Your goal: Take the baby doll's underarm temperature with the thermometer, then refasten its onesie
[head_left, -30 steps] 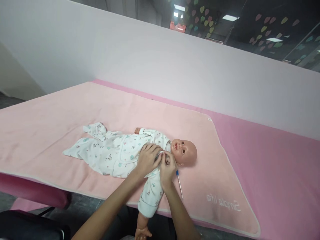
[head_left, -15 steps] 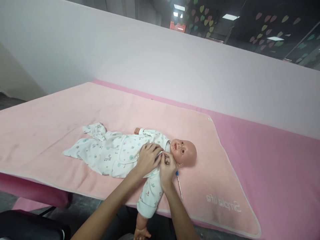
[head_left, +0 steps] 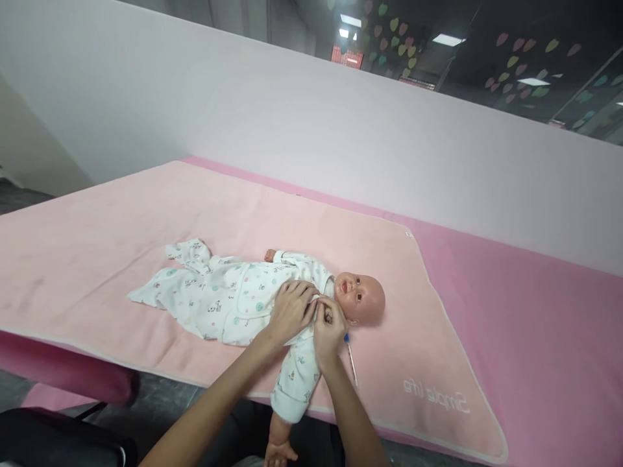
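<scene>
I see the doll (head_left: pixel 363 299) lying on the mat (head_left: pixel 146 214), its romper (head_left: pixel 228 298) already on both arms. My left hand (head_left: pixel 291 311) and right hand (head_left: pixel 329 327) pinch the collar (head_left: pixel 317 298) at the neck, fingers closed. That fastening looks unfinished.

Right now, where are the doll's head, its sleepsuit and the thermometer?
doll's head (head_left: pixel 372 300): head camera view, on the bare forehead.
sleepsuit (head_left: pixel 228 305): head camera view, on the belly panel.
thermometer (head_left: pixel 351 363): head camera view, midway along its thin stem.
</scene>
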Motion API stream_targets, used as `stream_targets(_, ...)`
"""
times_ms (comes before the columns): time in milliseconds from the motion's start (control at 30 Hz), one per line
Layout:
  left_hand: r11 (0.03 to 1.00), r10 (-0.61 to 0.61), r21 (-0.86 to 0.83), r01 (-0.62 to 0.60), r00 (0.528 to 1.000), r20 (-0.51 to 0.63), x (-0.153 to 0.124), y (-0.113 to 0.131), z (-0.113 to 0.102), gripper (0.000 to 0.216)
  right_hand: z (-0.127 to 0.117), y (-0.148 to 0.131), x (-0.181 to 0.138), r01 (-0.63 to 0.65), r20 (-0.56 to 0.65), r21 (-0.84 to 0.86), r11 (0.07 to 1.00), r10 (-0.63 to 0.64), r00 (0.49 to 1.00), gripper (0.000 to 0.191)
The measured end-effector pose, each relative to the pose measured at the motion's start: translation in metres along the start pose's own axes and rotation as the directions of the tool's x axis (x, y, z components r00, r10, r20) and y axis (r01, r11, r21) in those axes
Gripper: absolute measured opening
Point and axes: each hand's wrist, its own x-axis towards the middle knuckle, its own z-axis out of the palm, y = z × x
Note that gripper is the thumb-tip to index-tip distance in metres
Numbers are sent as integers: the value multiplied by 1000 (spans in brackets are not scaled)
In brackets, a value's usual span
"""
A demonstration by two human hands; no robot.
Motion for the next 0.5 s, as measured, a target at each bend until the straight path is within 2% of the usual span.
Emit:
stream_targets(267, 997, -31, -72, 30, 999, -16, -2, -1, -1, 21, 1, 5, -2, -37, -8, 37, 999, 38, 999, 17)
stream_targets(500, 975, -69, -214, 63, 997, -20, -4, -5, -3, 21, 1, 3, -4, -81, -12, 29, 996, 81, 997, 18)
